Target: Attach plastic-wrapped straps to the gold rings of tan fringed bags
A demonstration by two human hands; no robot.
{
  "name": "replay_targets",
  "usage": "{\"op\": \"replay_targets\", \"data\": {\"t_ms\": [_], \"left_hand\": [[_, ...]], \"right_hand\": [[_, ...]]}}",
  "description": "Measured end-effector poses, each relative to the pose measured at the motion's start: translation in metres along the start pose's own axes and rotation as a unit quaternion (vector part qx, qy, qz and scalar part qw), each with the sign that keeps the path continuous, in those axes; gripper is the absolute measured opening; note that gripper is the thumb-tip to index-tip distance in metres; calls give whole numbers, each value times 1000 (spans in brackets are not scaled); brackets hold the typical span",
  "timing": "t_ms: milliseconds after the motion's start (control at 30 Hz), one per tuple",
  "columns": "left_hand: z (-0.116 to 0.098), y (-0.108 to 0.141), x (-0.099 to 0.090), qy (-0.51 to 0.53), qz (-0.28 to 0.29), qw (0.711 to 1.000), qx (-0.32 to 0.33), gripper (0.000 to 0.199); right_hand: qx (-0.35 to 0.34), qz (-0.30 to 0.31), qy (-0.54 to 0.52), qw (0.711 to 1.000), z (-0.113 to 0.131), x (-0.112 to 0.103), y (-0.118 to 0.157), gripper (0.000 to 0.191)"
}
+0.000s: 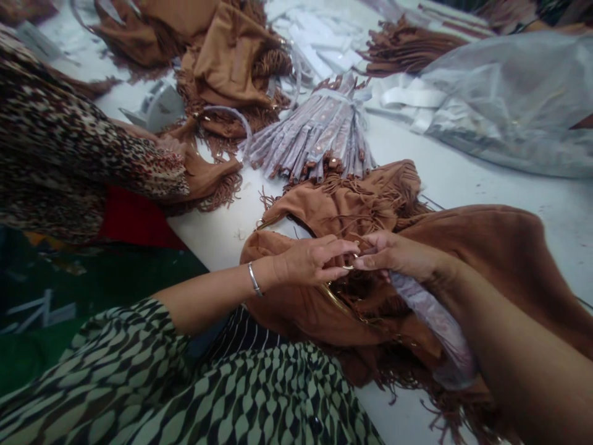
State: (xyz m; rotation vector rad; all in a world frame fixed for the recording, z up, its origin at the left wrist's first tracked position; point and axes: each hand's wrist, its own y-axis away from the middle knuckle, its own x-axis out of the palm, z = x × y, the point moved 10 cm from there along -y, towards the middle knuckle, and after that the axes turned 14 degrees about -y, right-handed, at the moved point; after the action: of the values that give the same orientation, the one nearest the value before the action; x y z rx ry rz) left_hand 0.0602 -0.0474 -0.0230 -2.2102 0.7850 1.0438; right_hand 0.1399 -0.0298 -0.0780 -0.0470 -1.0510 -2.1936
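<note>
A brown fringed suede bag [296,312] lies across the table edge, its gold zipper partly open. Over the bag my left hand [317,259], with a silver bangle at the wrist, has its fingers closed on a gold metal ring [349,262]. My right hand [393,253] meets it from the other side, pinching the end of a strap beside the same ring. Beneath my right wrist hangs the strap's plastic-wrapped length [433,327].
A tied bundle of wrapped straps [319,133] lies beyond the bag. More brown bags [231,55] are piled at the back left, near another person's patterned sleeve [92,142]. A large clear plastic bag [514,99] lies at the back right.
</note>
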Motion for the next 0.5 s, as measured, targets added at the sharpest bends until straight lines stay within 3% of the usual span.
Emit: {"op": "replay_targets", "data": {"t_ms": [167,333,500], "left_hand": [[12,2,6,-24,26,999,-26,39],[27,2,9,-70,43,995,-57,45],[34,-3,4,-60,24,997,-33,39]], "right_hand": [[-39,-38,-38,998,-5,-3,0,44],[-78,-111,3,991,-3,-14,18,46],[-71,-144,-12,987,-9,-18,24,42]]}}
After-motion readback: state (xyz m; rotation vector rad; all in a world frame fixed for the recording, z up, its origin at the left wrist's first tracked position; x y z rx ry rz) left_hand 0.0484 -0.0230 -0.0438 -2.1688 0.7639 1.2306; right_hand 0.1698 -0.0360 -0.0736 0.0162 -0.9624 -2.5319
